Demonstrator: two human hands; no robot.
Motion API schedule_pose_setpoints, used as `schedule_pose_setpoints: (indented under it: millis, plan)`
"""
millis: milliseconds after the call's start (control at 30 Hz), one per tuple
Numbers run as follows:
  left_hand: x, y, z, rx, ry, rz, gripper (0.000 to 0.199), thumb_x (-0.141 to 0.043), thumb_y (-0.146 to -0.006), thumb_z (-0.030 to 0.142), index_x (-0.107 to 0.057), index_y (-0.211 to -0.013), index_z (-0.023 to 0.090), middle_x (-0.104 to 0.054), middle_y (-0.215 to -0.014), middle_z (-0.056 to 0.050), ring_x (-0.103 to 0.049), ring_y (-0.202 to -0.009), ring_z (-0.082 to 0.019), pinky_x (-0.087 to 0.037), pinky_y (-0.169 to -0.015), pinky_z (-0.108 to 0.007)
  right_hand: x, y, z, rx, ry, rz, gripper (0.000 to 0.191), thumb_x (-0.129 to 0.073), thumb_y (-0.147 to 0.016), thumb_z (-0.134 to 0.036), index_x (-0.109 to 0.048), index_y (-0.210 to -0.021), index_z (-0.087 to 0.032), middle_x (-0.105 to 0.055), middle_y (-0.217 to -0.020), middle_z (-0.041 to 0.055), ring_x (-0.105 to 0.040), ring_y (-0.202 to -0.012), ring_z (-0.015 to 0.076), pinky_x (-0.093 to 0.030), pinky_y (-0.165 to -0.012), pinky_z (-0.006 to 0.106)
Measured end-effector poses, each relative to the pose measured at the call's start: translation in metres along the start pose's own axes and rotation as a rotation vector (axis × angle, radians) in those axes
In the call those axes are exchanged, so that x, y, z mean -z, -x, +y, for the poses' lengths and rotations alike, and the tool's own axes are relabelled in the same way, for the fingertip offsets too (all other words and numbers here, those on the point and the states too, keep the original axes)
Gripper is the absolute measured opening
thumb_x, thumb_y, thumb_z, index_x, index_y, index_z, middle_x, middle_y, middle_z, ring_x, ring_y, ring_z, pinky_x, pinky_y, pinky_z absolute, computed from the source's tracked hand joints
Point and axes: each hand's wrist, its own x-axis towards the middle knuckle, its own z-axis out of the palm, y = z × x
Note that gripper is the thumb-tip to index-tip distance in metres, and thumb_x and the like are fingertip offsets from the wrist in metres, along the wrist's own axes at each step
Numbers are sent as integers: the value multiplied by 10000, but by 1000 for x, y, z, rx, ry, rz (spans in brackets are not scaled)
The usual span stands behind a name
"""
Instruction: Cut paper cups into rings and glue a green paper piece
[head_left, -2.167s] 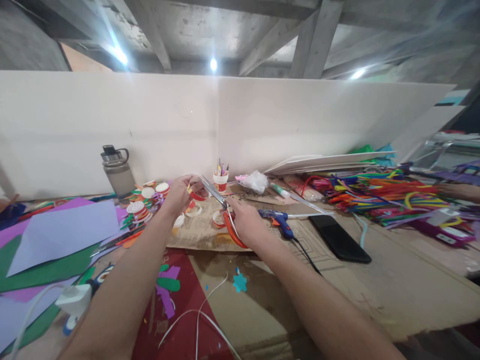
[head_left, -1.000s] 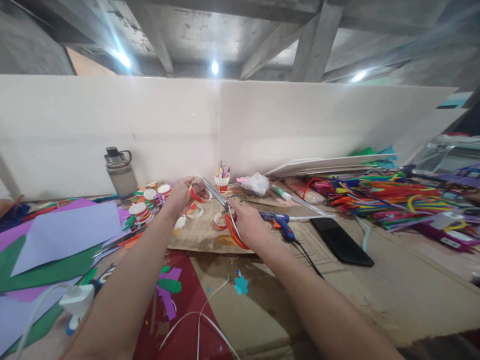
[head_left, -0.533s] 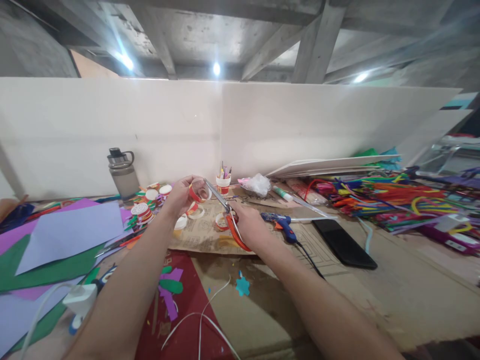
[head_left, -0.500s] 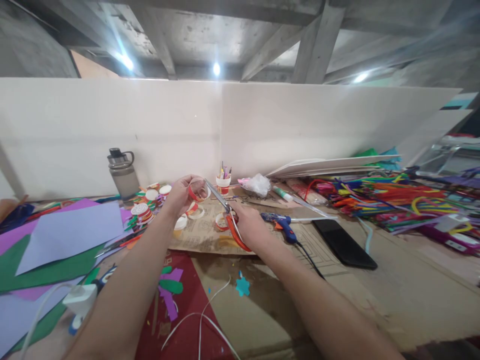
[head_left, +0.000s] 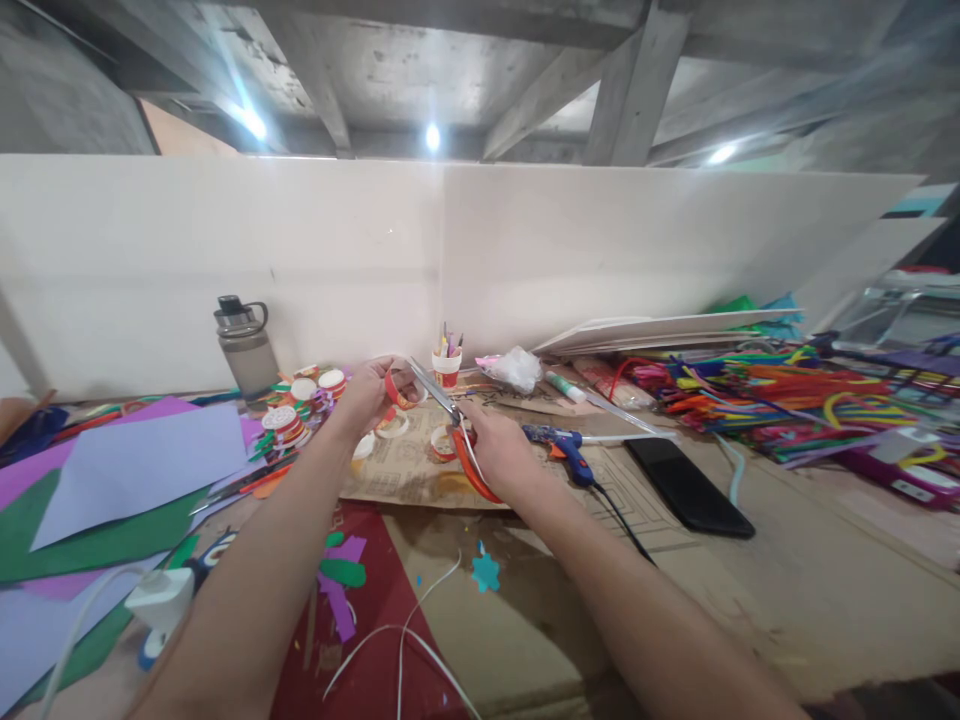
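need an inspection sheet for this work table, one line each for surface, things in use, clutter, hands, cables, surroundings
Surface: brown cardboard, marked and littered with scraps.
Things in use: scissors, blades at a red-and-white ring; contact unclear.
Clutter: coloured paper on the left; glue gun, phone and heaped coloured stems on the right.
Hands: left hand holds the ring; right hand grips the scissors.
Cables: black cord from the glue gun, passing near the right forearm; white block with a white cable at left.
Surroundings: white panels behind, lit lamps overhead.
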Motion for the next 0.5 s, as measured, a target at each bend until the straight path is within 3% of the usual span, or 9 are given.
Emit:
schedule_pose_setpoints:
  millis: [300,500]
  plan:
    - [8,-1,0,28,-40,-26,258,-805,-662,297,-623,-643,116,-598,-561,-15,-533,-482,-87,-404,-504,-204,-1,0,0,25,-37,10,369,-477,-924,-269,-556,-1282,-221,-726,-977,83,-657,-874,205,-423,-760,260]
    - [9,-2,0,-2,56,58,275,-823,-647,304,-636,-751,131,-631,-649,-18,-578,-546,-102,-440,-522,-208,-1,0,1,10,-76,10,361,-492,-925,-319,-563,-1268,-229,-727,-965,78,-661,-836,205,-416,-721,260]
